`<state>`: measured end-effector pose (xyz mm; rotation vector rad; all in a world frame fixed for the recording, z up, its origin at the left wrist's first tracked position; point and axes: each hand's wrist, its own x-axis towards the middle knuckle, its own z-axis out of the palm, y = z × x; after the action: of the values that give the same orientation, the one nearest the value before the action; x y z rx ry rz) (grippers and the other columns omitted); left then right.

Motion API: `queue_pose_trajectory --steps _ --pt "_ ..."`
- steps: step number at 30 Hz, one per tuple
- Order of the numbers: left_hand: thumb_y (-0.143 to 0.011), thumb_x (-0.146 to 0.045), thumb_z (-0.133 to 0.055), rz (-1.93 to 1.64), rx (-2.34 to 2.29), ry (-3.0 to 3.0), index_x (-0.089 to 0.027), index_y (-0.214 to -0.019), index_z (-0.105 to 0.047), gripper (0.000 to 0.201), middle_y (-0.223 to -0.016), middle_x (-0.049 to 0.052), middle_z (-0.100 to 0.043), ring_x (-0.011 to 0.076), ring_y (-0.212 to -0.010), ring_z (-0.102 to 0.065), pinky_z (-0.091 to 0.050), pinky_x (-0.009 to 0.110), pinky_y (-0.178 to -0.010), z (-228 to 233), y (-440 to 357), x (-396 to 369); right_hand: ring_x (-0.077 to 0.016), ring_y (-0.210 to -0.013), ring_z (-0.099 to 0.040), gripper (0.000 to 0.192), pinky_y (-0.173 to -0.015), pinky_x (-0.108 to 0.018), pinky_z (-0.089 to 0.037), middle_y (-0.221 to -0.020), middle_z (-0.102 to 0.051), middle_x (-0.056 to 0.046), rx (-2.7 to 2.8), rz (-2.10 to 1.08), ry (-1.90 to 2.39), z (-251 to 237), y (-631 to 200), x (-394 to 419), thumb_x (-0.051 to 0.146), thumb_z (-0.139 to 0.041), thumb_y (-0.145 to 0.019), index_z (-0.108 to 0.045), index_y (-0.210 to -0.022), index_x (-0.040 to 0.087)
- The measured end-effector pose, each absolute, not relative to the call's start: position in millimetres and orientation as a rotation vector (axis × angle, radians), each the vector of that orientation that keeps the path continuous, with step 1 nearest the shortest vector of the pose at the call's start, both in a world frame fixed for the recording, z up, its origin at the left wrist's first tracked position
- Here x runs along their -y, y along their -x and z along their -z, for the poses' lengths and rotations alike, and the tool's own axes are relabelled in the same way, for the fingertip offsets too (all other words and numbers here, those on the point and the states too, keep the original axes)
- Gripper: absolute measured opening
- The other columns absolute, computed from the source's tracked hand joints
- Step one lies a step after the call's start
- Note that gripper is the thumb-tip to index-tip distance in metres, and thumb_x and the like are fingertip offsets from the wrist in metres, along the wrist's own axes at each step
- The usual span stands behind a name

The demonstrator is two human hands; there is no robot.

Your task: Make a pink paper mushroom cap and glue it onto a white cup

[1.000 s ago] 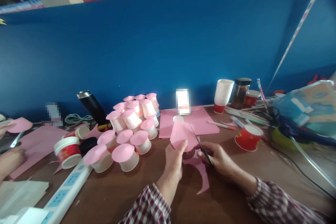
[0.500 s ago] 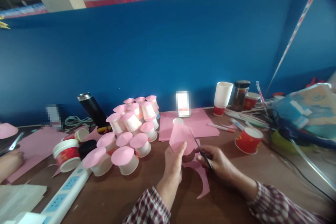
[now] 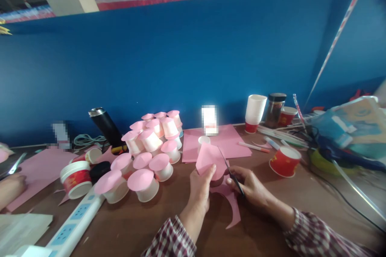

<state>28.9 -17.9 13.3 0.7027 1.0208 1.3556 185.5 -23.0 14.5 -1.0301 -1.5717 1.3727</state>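
My left hand [image 3: 200,186] pinches a rounded piece of pink paper [image 3: 209,158] and holds it upright over the brown table [image 3: 150,225]. My right hand [image 3: 251,186] grips a pair of scissors [image 3: 230,172] whose blades lie against the paper's right edge. A curved pink offcut [image 3: 232,204] hangs down from the cut and rests on the table between my wrists. A small white cup [image 3: 203,141] stands just behind the paper.
A heap of white cups with pink paper lids [image 3: 150,148] lies left of my hands. Pink sheets [image 3: 229,142], red paper cups [image 3: 283,160], a white cup stack [image 3: 255,110], a black flask [image 3: 107,128] and a power strip [image 3: 75,221] surround them. Another person's hand [image 3: 10,188] works at far left.
The pink paper has turned slightly in my left hand and the scissors have shifted a little along its edge. The person at far left has lowered their pink piece out of view.
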Motion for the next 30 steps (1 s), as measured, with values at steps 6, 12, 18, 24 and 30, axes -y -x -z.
queue_pose_trajectory --steps 6,12,18,24,30 --pt "-0.063 -0.038 -0.075 -1.369 -0.998 -0.688 -0.006 -0.088 -0.067 0.041 -0.074 0.012 -0.070 0.0201 -0.063 -0.064 -0.049 0.030 -0.059 -15.0 -29.1 18.7 -0.0080 -0.054 -0.043 0.034 -0.047 -0.019 -0.033 -0.062 -0.053 0.002 1.560 -1.386 1.011 -19.4 -185.3 23.9 0.038 -0.069 -0.074 -0.062 -0.093 0.011" --pt "-0.063 -0.038 -0.075 -1.383 -0.994 -0.698 -0.007 -0.088 -0.067 0.041 -0.072 0.011 -0.069 0.0200 -0.062 -0.064 -0.049 0.029 -0.057 -14.2 -28.8 18.3 -0.0079 -0.053 -0.041 0.035 -0.046 -0.019 -0.031 -0.061 -0.052 0.003 1.551 -1.380 1.036 -19.0 -185.8 23.8 0.039 -0.070 -0.073 -0.062 -0.093 0.011" --pt "-0.064 -0.038 -0.075 -1.389 -1.013 -0.702 -0.006 -0.087 -0.066 0.040 -0.074 0.012 -0.069 0.0208 -0.064 -0.065 -0.050 0.031 -0.059 -14.3 -28.3 17.6 -0.0078 -0.052 -0.042 0.035 -0.047 -0.020 -0.033 -0.060 -0.051 0.003 1.540 -1.384 1.039 -18.9 -185.6 23.6 0.038 -0.071 -0.072 -0.062 -0.093 0.011" --pt "-0.062 -0.039 -0.075 -1.401 -1.011 -0.708 -0.007 -0.087 -0.067 0.041 -0.075 0.012 -0.070 0.0203 -0.065 -0.065 -0.050 0.031 -0.060 -10.4 -27.0 15.4 -0.0077 -0.051 -0.043 0.041 -0.046 -0.020 -0.034 -0.060 -0.053 0.003 1.529 -1.357 1.079 -17.7 -184.9 24.0 0.043 -0.072 -0.069 -0.063 -0.093 0.011" --pt "-0.063 -0.039 -0.075 -1.407 -1.015 -0.717 -0.008 -0.085 -0.067 0.039 -0.075 0.011 -0.070 0.0202 -0.065 -0.065 -0.050 0.030 -0.060 -8.8 -26.2 14.3 -0.0076 -0.051 -0.043 0.041 -0.044 -0.019 -0.033 -0.060 -0.052 0.003 1.540 -1.356 1.074 -13.5 -185.7 23.3 0.042 -0.070 -0.071 -0.062 -0.096 0.011"
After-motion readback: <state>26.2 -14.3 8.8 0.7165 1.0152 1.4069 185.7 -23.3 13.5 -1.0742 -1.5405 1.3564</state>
